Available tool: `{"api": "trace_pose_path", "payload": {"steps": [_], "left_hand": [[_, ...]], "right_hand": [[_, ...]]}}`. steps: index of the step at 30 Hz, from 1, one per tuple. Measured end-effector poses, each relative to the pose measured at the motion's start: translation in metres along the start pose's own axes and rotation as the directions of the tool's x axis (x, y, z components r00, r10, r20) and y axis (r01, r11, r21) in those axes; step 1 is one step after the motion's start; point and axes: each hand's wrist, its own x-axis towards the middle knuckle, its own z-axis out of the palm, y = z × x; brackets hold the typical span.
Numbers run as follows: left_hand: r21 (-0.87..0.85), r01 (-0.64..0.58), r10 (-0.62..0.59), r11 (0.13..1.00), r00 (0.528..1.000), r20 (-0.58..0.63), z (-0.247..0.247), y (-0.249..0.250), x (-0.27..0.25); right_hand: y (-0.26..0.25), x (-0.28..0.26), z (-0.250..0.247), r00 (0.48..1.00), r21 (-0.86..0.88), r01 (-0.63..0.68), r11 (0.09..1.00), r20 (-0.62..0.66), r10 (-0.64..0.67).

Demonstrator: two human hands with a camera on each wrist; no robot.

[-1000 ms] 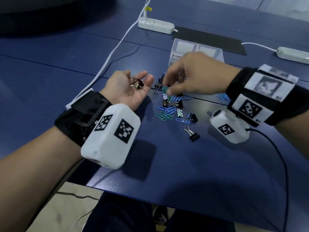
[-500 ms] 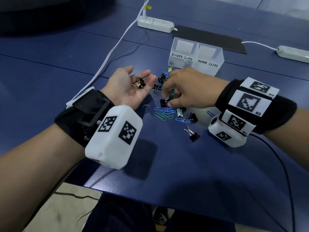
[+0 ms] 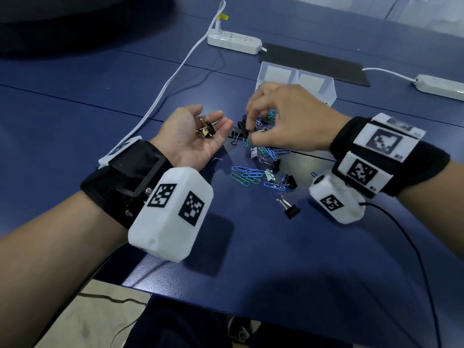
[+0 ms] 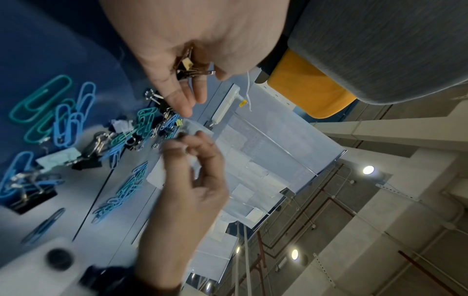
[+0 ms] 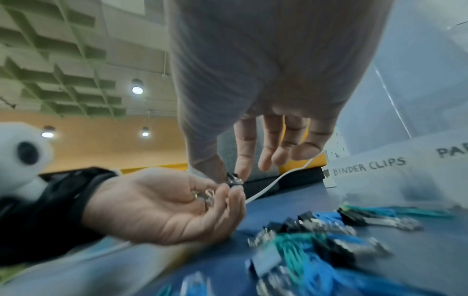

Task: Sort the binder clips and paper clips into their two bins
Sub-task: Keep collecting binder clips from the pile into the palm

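My left hand lies palm up on the blue table, fingers relaxed, with several binder clips resting in the palm; the left wrist view shows those binder clips too. My right hand pinches a small black binder clip between thumb and index finger, just beside the left fingertips. The right wrist view shows this pinched clip over the left hand. Blue and green paper clips and black binder clips lie mixed in a pile. Two clear bins stand behind, partly hidden by my right hand.
A lone binder clip lies near the right wrist camera. At the back are a white power strip with its cable, a black mat and another strip. The table's front edge is close.
The right hand dipped into the pile, then rose and moved left with a black binder clip pinched, up to the left fingertips. The left hand stayed palm up.
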Motion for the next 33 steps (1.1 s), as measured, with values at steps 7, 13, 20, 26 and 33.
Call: {"api": "trace_pose_path", "payload": {"steps": [7,13,20,26,33], "left_hand": [[-0.068,0.119,-0.108,0.991,0.983,0.146,0.012,-0.007,0.001],[-0.099,-0.039,0.038,0.994,0.999,-0.019,0.003,0.01,0.007],[-0.075,-0.082,0.078,0.994,0.996,-0.054,-0.004,0.016,0.011],[-0.073,-0.086,0.084,0.994,0.996,-0.04,-0.001,0.013,0.016],[-0.026,-0.081,0.08,0.996,0.996,-0.033,0.004,0.005,0.023]], "right_hand": [[-0.007,0.031,-0.011,0.998,0.021,0.051,0.998,-0.043,-0.05],[0.013,0.042,-0.005,0.997,-0.126,0.045,0.991,0.071,-0.036],[0.009,0.048,0.012,0.963,-0.257,0.144,0.956,0.261,-0.074],[0.01,0.05,0.011,0.977,-0.202,0.085,0.976,0.208,-0.042],[0.013,0.052,-0.016,0.998,0.001,0.043,0.999,0.036,-0.043]]}}
